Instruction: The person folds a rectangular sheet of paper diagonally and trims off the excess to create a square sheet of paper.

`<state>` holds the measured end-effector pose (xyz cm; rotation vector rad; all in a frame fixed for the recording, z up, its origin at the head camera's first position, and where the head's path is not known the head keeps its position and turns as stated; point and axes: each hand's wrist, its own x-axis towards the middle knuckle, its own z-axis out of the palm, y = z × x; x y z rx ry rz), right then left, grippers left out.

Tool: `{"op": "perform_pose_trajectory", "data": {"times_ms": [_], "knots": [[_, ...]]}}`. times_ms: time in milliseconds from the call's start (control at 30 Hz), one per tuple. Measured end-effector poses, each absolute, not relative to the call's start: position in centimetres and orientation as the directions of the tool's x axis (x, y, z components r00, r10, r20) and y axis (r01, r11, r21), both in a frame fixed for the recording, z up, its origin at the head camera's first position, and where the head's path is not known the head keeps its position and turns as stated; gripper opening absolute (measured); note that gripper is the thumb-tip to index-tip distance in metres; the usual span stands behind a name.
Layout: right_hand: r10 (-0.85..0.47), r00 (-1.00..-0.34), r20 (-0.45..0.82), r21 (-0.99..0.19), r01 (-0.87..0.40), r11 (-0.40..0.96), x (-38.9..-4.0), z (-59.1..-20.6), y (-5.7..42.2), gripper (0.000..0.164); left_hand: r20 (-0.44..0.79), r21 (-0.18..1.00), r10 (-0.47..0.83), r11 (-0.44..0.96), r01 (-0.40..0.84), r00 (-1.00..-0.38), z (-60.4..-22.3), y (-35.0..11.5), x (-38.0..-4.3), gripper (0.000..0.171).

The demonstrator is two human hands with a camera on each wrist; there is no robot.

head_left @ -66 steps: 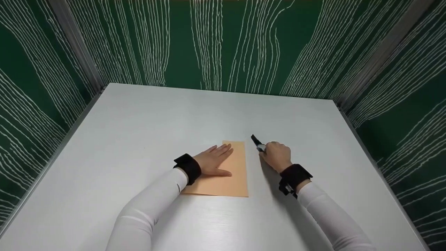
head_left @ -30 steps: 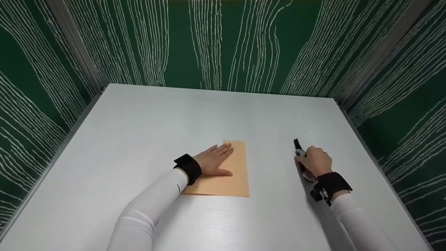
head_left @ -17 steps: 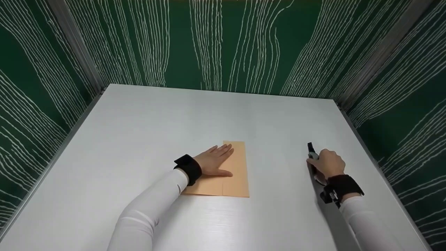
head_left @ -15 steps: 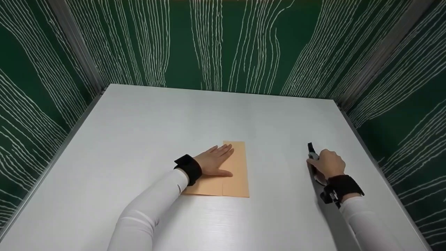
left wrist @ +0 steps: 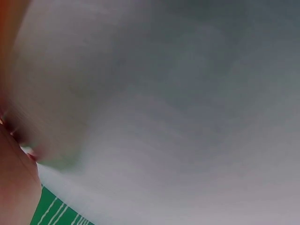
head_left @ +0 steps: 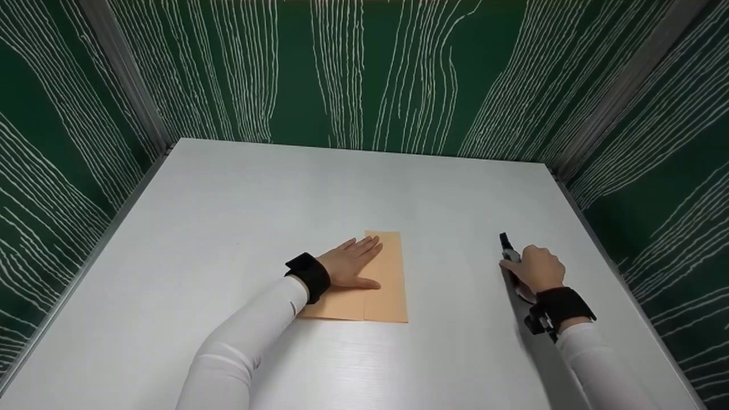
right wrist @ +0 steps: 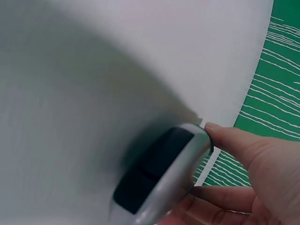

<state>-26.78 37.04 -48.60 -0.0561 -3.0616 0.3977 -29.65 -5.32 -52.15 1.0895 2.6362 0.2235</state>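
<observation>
A sheet of orange paper (head_left: pixel 388 285) lies flat on the white table, with a thin straight line running up from its near edge. My left hand (head_left: pixel 348 265) rests palm down on it, fingers spread and thumb out to the right. In the left wrist view only a bit of the left hand (left wrist: pixel 16 178) shows at the edge. Well right of the paper, my right hand (head_left: pixel 538 266) grips a grey and black utility knife (head_left: pixel 511 254), its dark tip pointing away from me. The right wrist view shows the knife's rounded body (right wrist: pixel 164 173) between thumb and fingers.
The white table (head_left: pixel 273 188) spreads around both hands. Green walls (head_left: pixel 296 85) with wavy white lines stand behind it and on both sides, with grey posts (head_left: pixel 131 74) at the corners.
My right hand has moved right, away from the paper, with the knife; over the last half second it barely shifts. The left hand stays put. The line in the paper now shows more clearly.
</observation>
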Motion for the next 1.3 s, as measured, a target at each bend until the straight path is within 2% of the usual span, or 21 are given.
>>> {"op": "perform_pose_trajectory", "data": {"times_ms": [200, 433, 600, 700, 900, 1100, 1300], "knots": [[0.024, -0.993, 0.115, -0.226, -0.002, 0.974, -26.5, -48.4, 36.6, 0.055, -0.195, 0.247, 0.709, 0.704, 0.666, -0.677, -52.1, -5.4, -29.6, 0.095], [-0.096, -0.964, 0.247, -0.207, -0.149, 0.967, -26.3, -47.6, 33.6, 0.044, -0.211, 0.238, 0.704, 0.710, 0.662, -0.679, -51.5, -5.3, -29.3, 0.095], [-0.260, -0.944, 0.205, -0.204, -0.301, 0.932, -25.8, -47.4, 30.1, 0.062, -0.223, 0.227, 0.699, 0.715, 0.661, -0.680, -51.4, -5.3, -29.3, 0.096], [-0.396, -0.903, 0.166, -0.184, -0.423, 0.887, -25.4, -48.0, 28.1, 0.068, -0.216, 0.235, 0.699, 0.715, 0.659, -0.681, -51.4, -5.3, -29.3, 0.096], [-0.596, -0.803, -0.026, -0.260, -0.570, 0.780, -24.0, -49.0, 23.8, 0.085, -0.208, 0.239, 0.701, 0.713, 0.659, -0.682, -51.2, -5.3, -29.0, 0.096], [-0.684, -0.710, -0.165, -0.301, -0.624, 0.721, -23.4, -48.8, 20.1, 0.098, -0.211, 0.236, 0.693, 0.720, 0.653, -0.689, -51.1, -5.2, -29.0, 0.096], [-0.700, -0.680, -0.220, -0.281, -0.643, 0.713, -23.7, -49.2, 17.9, 0.097, -0.211, 0.227, 0.693, 0.721, 0.655, -0.689, -51.4, -5.2, -29.2, 0.096]]}}
